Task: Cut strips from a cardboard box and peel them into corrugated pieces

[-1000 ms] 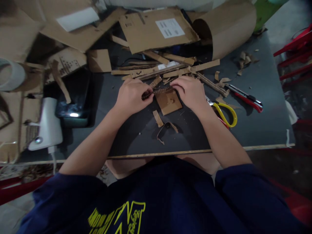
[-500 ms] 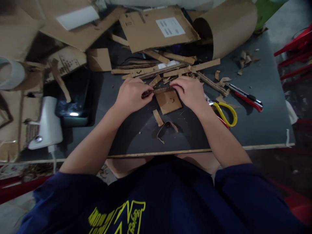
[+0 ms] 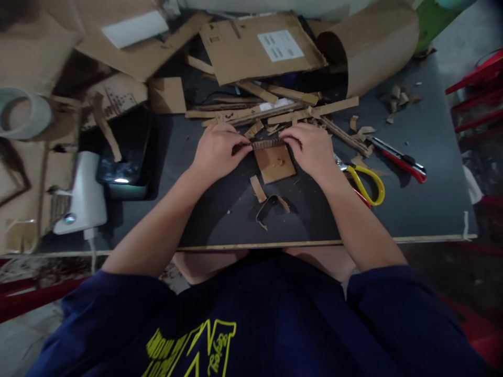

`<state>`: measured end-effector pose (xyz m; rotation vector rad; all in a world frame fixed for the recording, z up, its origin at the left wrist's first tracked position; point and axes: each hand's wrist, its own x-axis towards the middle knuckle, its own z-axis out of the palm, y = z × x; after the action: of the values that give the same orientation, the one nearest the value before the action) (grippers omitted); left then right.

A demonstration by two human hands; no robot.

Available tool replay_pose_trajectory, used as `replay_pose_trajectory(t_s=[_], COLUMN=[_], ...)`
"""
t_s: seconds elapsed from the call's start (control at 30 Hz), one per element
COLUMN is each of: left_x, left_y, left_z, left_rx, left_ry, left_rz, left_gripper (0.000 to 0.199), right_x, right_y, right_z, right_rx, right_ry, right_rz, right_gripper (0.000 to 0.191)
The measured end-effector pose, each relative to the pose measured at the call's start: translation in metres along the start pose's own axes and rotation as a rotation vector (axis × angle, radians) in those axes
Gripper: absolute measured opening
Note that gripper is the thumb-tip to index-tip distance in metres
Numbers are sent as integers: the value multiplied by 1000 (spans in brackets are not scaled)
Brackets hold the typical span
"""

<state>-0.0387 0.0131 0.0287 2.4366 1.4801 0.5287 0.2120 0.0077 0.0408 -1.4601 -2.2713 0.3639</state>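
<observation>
Between my two hands stretches a narrow corrugated cardboard strip (image 3: pixel 268 144), its ridged side showing. My left hand (image 3: pixel 220 150) pinches one end, and my right hand (image 3: pixel 310 149) pinches the other. Just below the strip lies a small square of cardboard (image 3: pixel 275 166) with a curled scrap on it. Nearer to me are a short flat cardboard piece (image 3: pixel 258 189) and a thin bent paper strip (image 3: pixel 271 201). Yellow-handled scissors (image 3: pixel 367 183) rest beside my right forearm, their blades partly hidden by it.
A red utility knife (image 3: pixel 398 158) lies at the right. Behind my hands are piled cardboard strips (image 3: pixel 243 112), a labelled cardboard sheet (image 3: pixel 243 52) and a rolled cardboard tube (image 3: pixel 385 44). At left sit a tape roll (image 3: pixel 45 115), a white corded device (image 3: pixel 84 193) and a black glossy box (image 3: pixel 126 162).
Both hands keep their pinch on the corrugated strip, with little movement of the fingers. The whole view has shifted slightly, so the table's things appear a bit further right.
</observation>
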Motion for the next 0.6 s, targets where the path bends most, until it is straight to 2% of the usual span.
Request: replay_pose_trajectory(t_s=[0.2, 0.33, 0.4, 0.5, 0.53, 0.57, 0.6], left_x=[0, -2, -3, -4, -5, -5, -5], left_y=[-2, 2, 6, 12, 14, 16, 18], left_z=[2, -5, -8, -11, -11, -12, -12], left_rx=[-77, -168, -230, -321, -344, -364, -378], left_ry=[33, 53, 73, 94, 94, 92, 90], left_rz=[-4, -8, -9, -17, -18, -17, -13], left_gripper=[26, 24, 24, 21, 20, 19, 19], right_x=[-1, -9, -21, -53, -66, -80, -93], right_y=[-4, -22, -29, -28, -23, -16, -8], right_z=[-2, -34, -59, -91, -98, -101, -103], right_rx=[20, -25, -192, -470, -519, -545, -542], right_ry=[11, 3, 46, -95, -182, -245, -296], right_rz=[15, 123, 261, 538, 625, 706, 726], right_gripper=[27, 29, 36, 32, 38, 55, 68])
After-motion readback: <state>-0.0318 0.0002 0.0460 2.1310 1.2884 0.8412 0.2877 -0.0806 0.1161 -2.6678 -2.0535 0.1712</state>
